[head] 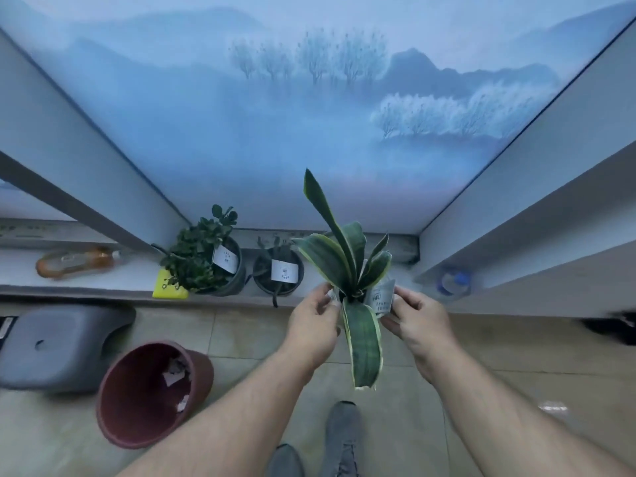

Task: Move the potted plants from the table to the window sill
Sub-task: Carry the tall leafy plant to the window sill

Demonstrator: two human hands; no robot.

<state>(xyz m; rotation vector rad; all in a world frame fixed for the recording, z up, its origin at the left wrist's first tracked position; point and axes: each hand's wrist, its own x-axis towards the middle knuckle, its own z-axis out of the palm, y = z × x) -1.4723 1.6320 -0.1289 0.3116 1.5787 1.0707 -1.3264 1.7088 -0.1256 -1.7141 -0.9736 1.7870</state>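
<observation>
The plant (347, 266) was pinched between both hands, left (315, 321), right (418, 325); two pots (278, 270) at ten o'clock could be clipped by leaves.

A misty blue landscape blind (309, 115) fills the window. Below it lies a beige tiled floor (447, 390); a red bin (151, 394) and grey stool (58, 349) stand lower left.

Cool, dim bluish light is coming through the window blind (309, 115). Wide-angle distortion is bending the frame edges. Details are looking soft, slightly blurred.
</observation>
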